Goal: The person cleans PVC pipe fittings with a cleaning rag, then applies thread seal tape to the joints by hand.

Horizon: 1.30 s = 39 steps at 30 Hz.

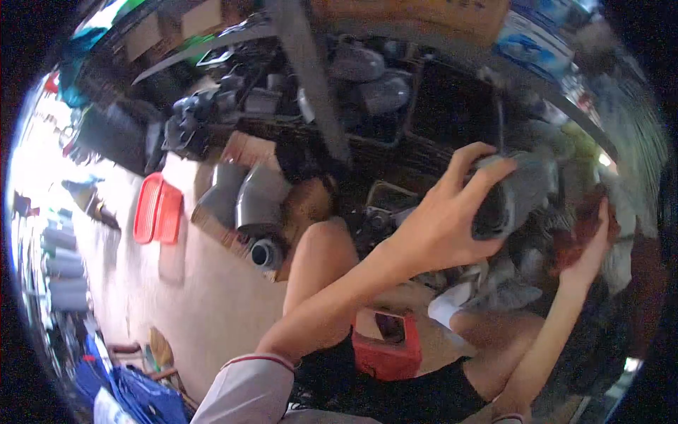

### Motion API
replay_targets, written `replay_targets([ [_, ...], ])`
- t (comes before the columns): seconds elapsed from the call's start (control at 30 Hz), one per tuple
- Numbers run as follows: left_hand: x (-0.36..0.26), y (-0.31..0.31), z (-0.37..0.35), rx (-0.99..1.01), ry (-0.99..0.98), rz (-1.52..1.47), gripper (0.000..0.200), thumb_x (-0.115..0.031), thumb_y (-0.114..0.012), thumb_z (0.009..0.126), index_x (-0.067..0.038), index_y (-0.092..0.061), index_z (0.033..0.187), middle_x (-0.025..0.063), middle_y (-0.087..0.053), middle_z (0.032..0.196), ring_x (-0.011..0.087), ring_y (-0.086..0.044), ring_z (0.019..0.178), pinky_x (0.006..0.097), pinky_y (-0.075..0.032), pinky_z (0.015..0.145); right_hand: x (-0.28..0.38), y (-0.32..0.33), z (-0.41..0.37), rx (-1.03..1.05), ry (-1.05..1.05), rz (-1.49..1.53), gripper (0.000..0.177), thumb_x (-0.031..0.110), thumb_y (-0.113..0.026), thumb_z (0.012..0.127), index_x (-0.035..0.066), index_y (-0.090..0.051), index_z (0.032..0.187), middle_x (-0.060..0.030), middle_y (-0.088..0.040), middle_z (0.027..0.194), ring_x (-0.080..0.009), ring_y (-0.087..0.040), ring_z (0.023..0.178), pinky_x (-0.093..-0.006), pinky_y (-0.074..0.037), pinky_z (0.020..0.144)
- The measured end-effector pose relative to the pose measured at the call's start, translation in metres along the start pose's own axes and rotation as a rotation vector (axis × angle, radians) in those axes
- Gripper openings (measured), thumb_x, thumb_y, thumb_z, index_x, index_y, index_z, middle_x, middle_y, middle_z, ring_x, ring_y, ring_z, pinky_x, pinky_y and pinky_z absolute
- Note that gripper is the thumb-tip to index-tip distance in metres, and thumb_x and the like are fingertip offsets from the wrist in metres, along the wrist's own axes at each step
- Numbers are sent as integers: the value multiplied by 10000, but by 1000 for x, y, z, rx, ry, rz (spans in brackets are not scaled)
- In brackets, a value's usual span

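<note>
My left hand [459, 205] reaches across to the right and is closed on a wide grey pipe fitting [526, 187], thumb below and fingers over its rim. The fitting's round open end faces my palm; its far side is blurred. Farther right is my right hand [593, 244], beside a dark reddish-brown patch. Its fingers are smeared, and I cannot make out whether it holds anything. Below the fitting lie several blurred grey and clear shapes. Grey elbow pipe fittings [261, 198] rest in a cardboard box to the left of my knee.
A red plastic basket [159, 208] stands on the floor at left. Between my legs is a red box [388, 346] with an open top. Shelves with grey fittings [261, 100] and bagged parts [381, 92] run along the back. A blue bag [134, 392] lies at lower left.
</note>
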State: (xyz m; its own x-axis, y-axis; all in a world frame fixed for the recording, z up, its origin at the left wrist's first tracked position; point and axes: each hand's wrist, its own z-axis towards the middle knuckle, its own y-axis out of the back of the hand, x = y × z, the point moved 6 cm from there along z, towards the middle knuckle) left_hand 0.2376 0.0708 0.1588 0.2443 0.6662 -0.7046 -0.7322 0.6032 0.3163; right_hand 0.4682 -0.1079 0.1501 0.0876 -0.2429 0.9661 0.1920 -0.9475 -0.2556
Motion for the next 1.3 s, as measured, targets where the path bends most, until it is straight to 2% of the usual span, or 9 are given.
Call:
replay_targets([
  [0.13, -9, 58, 15, -239, -82, 99, 896, -201, -865, 564, -31, -441, 1334, 164, -537, 1240, 307, -528, 1168, 406, -429, 995, -10, -16, -2, 108, -148, 36, 450, 429, -597, 923, 119, -586, 1249, -22, -638, 1130, -199, -609, 936, -368, -506, 772],
  [0.23, 4, 110, -21, -437, 377, -325, 799, -223, -813, 661, -42, -425, 1335, 155, -546, 1208, 274, -560, 1124, 372, -471, 942, -35, 4, 34, 230, -141, -100, 388, 442, -555, 945, 120, -608, 1154, -36, -635, 914, -154, -602, 753, -323, -519, 660],
  [0.4, 47, 211, -196, -763, 725, -376, 669, -259, -628, 899, -19, -321, 1442, 136, -512, 1329, 226, -542, 1186, 346, -454, 988, -49, -22, 8, 434, -392, 117, 294, 344, -528, 986, 137, -573, 1190, 56, -543, 783, -66, -525, 602, -306, -477, 484],
  [0.53, 46, 256, -357, -972, 1040, -35, 700, -266, -712, 855, 2, -358, 1397, 143, -489, 1339, 216, -540, 1180, 340, -474, 945, -54, -18, 8, 401, -367, 177, 263, 351, -513, 992, 139, -580, 1134, 58, -559, 782, -61, -524, 561, -259, -481, 456],
  [0.73, 125, 312, -483, -567, 1213, 476, 715, -222, -813, 770, 30, -437, 1323, 150, -593, 1163, 185, -606, 1035, 334, -529, 830, -65, 4, 46, 429, -349, 149, 289, 355, -485, 999, 138, -575, 1166, 40, -581, 814, -72, -545, 584, -265, -514, 478],
  [0.83, 178, 336, -503, -655, 1325, 521, 735, -281, -840, 739, 24, -468, 1295, 124, -622, 1115, 182, -612, 1009, 328, -518, 847, -69, 14, 69, 476, -331, 106, 299, 357, -473, 1001, 139, -573, 1179, 35, -590, 829, -74, -555, 603, -274, -529, 492],
  [0.97, 220, 325, -492, -1151, 1137, 22, 785, -473, -852, 674, -17, -517, 1219, 75, -606, 1036, 152, -577, 872, 283, -482, 717, -58, 12, 48, 422, -355, 164, 352, 335, -497, 995, 37, -530, 1180, -57, -618, 806, -144, -559, 549, -269, -470, 456],
  [1.1, 239, 305, -488, -968, 1559, 156, 873, -536, -801, 708, -6, -429, 1293, 119, -548, 1159, 208, -544, 983, 363, -465, 773, -61, 7, 41, 466, -365, 172, 352, 345, -491, 997, 71, -536, 1214, -30, -614, 838, -121, -569, 622, -274, -477, 468],
  [1.3, 240, 308, -485, -921, 1437, 393, 818, -468, -781, 756, 22, -418, 1302, 206, -482, 1311, 282, -503, 1176, 434, -425, 924, -70, 15, 63, 578, -362, 132, 383, 351, -519, 990, 136, -526, 1307, 21, -599, 970, -83, -570, 715, -281, -467, 484],
])
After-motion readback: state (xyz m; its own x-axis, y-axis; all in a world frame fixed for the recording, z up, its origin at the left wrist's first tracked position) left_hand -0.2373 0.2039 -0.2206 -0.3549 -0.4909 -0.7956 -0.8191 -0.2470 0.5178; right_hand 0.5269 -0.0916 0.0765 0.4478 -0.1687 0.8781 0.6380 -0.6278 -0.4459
